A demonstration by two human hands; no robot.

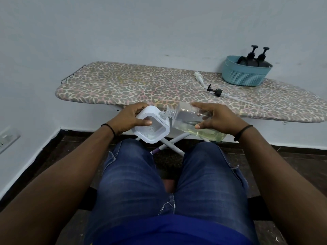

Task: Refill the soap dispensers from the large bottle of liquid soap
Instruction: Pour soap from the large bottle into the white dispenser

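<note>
— Which way does the clear soap bottle (191,119) point?
— Lying sideways, neck left at the white square dispenser (150,126), before the ironing board's near edge.
— Hands?
— Right hand (215,119) grips the bottle; left hand (131,117) grips the dispenser.

White square soap dispenser (150,127): clear textured window in its face, small filler neck at its upper right corner, tilted, held in air above the knees. Large clear soap bottle (192,119): uncapped, lying near horizontal, threaded mouth meeting the dispenser's neck; pale yellow liquid pooled along its lower side.
</note>
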